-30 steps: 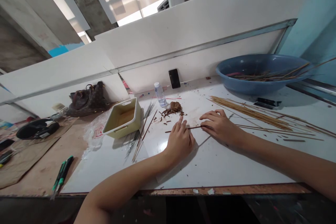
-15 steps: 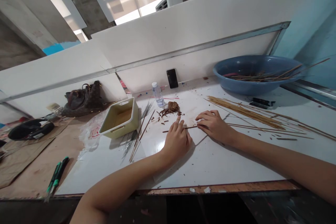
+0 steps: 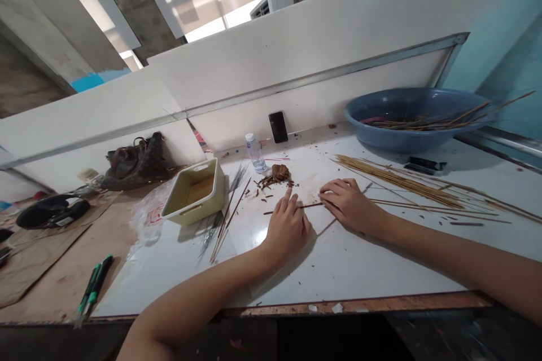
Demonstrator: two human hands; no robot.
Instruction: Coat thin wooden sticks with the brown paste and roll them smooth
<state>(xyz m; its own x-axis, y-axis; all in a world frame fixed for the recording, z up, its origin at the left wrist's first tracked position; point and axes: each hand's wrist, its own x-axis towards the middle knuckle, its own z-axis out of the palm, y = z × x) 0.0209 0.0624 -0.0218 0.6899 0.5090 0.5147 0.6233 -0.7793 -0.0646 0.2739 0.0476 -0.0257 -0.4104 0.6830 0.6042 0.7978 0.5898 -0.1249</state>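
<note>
A thin brown stick (image 3: 311, 205) lies flat on the white tabletop (image 3: 339, 259) between both hands. My left hand (image 3: 288, 227) rests palm down on its left part, fingers stretched out over it. My right hand (image 3: 348, 203) lies on its right end, fingers curved down and pressed on the stick. Just beyond the hands sits a lump of brown paste (image 3: 280, 171) with dark crumbs scattered round it. A bundle of pale thin sticks (image 3: 398, 180) stretches away to the right of my right hand.
A cream rectangular tray (image 3: 195, 192) stands left of the hands, with loose sticks (image 3: 224, 217) beside it. A small plastic bottle (image 3: 255, 153) and a phone (image 3: 278, 126) stand by the back wall. A blue basin (image 3: 412, 115) holds sticks at the right. Green cutters (image 3: 93, 287) and a bag (image 3: 135, 161) lie left.
Both hands stay on the stick with only slight shifts; the view has moved a little.
</note>
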